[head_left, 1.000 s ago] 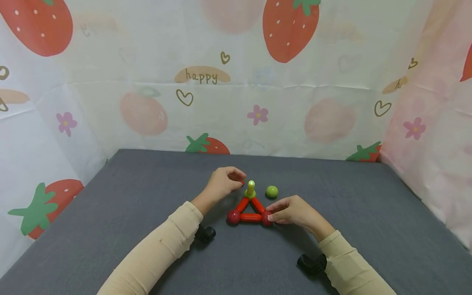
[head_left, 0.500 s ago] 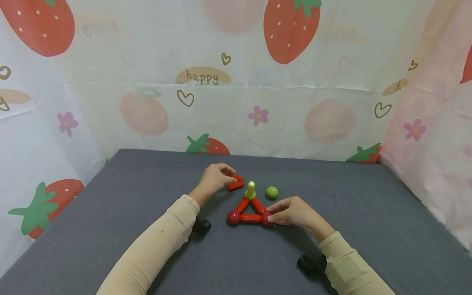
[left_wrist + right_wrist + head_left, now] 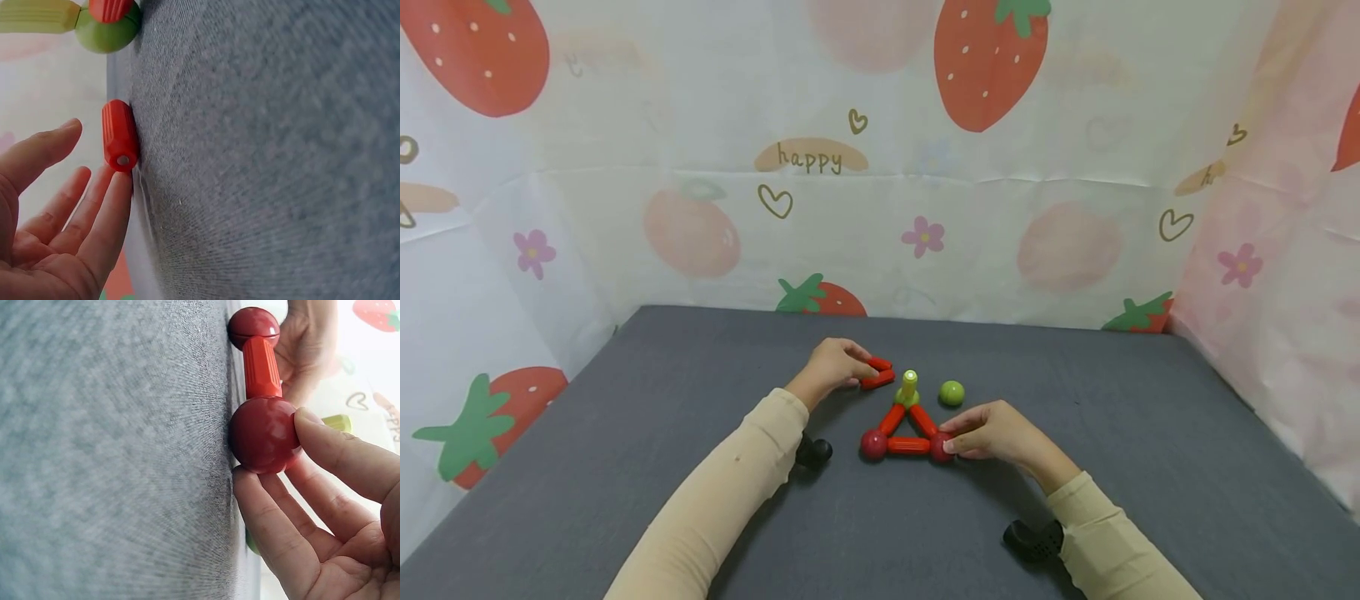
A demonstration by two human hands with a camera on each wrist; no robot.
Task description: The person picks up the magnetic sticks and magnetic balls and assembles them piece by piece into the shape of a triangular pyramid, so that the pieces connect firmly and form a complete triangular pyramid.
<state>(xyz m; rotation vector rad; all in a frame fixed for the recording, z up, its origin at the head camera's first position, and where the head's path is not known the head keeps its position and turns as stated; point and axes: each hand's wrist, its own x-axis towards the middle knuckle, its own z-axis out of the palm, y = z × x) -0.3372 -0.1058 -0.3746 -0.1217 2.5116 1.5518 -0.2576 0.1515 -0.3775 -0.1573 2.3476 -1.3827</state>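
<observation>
A small triangle of magnetic rods and balls lies on the dark cloth. Red rods (image 3: pixel 908 447) link two dark red balls (image 3: pixel 874 445) at the near corners to a green ball (image 3: pixel 906 399) at the far one. From that green ball a yellow-green rod (image 3: pixel 910 383) stands upright. My right hand (image 3: pixel 996 433) pinches the near-right dark red ball (image 3: pixel 265 434) between thumb and fingers. Left of the triangle, my left hand (image 3: pixel 835 364) has its thumb spread away and fingertips right at the end of a loose red rod (image 3: pixel 120 134). A second loose red rod (image 3: pixel 880 364) lies just behind.
A loose green ball (image 3: pixel 952 393) sits right of the upright rod. The dark cloth-covered table (image 3: pixel 737 367) reaches back to a strawberry-printed curtain (image 3: pixel 970 250). Black wrist devices (image 3: pixel 1033 540) hang under both sleeves.
My left hand has moved left, away from the upright rod, and its fingers have loosened. Two red rods now show beside it. The right hand stays on its ball.
</observation>
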